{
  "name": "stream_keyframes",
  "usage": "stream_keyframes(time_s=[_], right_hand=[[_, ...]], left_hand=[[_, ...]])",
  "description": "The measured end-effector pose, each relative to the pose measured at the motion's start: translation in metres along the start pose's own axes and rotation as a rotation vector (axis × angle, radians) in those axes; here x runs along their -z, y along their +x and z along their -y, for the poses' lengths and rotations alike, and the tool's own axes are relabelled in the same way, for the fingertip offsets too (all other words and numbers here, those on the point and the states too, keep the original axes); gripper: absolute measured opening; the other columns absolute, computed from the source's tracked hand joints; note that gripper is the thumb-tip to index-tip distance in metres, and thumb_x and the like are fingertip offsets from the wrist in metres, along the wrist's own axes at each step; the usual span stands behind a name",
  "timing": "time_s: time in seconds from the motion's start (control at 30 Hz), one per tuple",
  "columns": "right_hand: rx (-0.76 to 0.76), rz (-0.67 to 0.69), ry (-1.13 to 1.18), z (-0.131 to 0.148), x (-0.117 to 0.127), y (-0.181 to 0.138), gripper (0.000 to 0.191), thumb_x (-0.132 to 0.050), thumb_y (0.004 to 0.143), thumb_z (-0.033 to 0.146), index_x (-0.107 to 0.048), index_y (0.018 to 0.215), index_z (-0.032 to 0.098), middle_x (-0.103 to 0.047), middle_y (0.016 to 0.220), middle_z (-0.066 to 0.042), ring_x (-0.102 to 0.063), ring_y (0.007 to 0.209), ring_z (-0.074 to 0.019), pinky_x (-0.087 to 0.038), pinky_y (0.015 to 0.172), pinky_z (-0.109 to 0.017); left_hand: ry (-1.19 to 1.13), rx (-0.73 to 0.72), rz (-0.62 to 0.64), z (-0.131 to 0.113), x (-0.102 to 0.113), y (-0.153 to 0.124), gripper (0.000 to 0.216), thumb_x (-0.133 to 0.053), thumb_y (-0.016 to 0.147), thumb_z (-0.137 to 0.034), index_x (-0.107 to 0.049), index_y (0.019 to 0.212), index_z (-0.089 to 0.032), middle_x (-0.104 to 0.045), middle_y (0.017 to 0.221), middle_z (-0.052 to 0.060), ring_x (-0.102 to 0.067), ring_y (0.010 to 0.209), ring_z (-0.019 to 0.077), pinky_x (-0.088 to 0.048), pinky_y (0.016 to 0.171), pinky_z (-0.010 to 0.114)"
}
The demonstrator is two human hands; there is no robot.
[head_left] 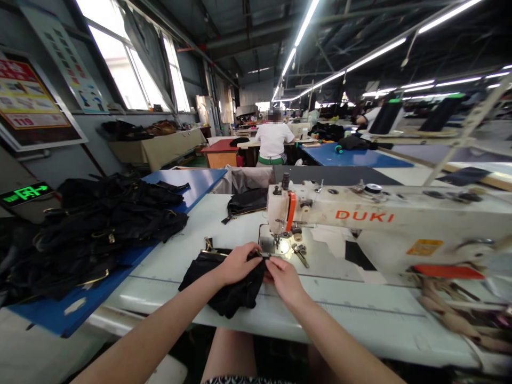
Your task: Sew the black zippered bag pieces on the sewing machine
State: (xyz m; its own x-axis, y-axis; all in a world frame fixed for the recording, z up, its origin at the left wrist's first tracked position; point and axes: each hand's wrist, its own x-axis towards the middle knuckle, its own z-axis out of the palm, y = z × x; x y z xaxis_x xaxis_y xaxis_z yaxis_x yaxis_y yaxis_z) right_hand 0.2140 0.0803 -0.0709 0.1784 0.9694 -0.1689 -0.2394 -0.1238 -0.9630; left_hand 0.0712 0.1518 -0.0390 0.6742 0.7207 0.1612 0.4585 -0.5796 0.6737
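Observation:
A black fabric piece with a gold zipper (236, 290) lies on the sewing table, just in front of the machine's needle area. My left hand (240, 263) rests over its upper right part, thumb and fingers closed on the edge. Close beside it, my right hand (283, 277) pinches the right corner of the same piece. The sewing machine (352, 216), cream with orange lettering, stands behind and to the right, its lamp lighting the needle plate (276, 245). What lies between my fingertips is too small to make out.
Many black zippered pieces (96, 234) are heaped on a blue table (80, 298) at left. Another black piece (248, 201) lies behind the machine head. Small metal parts (300, 253) sit right of the needle. Fabric strips (448, 314) lie far right. A person (275, 140) sits ahead.

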Motion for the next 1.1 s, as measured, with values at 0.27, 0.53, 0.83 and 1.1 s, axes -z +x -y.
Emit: stream_keyframes(time_s=[0.27,0.53,0.83,1.1], right_hand=[[-0.025,0.015,-0.03,0.002,0.005,0.0,0.023,-0.067,0.065,0.044,-0.061,0.064,0.022,-0.061,0.061,0.002,-0.059,0.061,-0.0179,-0.05,0.063,-0.033],[0.001,-0.02,-0.202,0.017,0.029,0.0,0.025,-0.068,0.065,0.045,-0.065,0.07,0.021,-0.068,0.066,-0.003,-0.065,0.064,-0.0225,-0.051,0.062,-0.036],[0.415,-0.313,-1.404,0.065,0.192,-0.012,0.026,-0.044,0.085,0.021,-0.066,0.098,0.019,-0.068,0.1,-0.009,-0.062,0.088,-0.0239,-0.045,0.079,-0.035],[0.357,-0.355,-1.632,0.065,0.221,-0.007,0.018,-0.049,0.084,0.017,-0.067,0.082,0.016,-0.064,0.086,-0.011,-0.058,0.084,-0.0249,-0.041,0.071,-0.032]], left_hand=[[0.031,-0.013,0.046,0.005,-0.005,0.004,0.015,-0.049,0.085,-0.025,-0.059,0.094,-0.018,-0.064,0.094,0.004,-0.059,0.092,0.0185,-0.046,0.085,0.029],[0.078,0.042,0.062,0.004,-0.012,0.007,0.014,-0.046,0.086,-0.024,-0.057,0.094,-0.019,-0.065,0.092,0.004,-0.061,0.089,0.02,-0.046,0.082,0.031],[0.117,0.081,0.056,0.017,-0.015,0.023,0.016,-0.043,0.087,-0.027,-0.056,0.094,-0.02,-0.065,0.095,0.005,-0.061,0.091,0.0217,-0.046,0.083,0.033],[0.081,0.068,0.012,0.02,-0.02,0.031,0.018,-0.044,0.085,-0.028,-0.054,0.097,-0.019,-0.064,0.1,0.006,-0.061,0.095,0.0223,-0.046,0.086,0.035]])
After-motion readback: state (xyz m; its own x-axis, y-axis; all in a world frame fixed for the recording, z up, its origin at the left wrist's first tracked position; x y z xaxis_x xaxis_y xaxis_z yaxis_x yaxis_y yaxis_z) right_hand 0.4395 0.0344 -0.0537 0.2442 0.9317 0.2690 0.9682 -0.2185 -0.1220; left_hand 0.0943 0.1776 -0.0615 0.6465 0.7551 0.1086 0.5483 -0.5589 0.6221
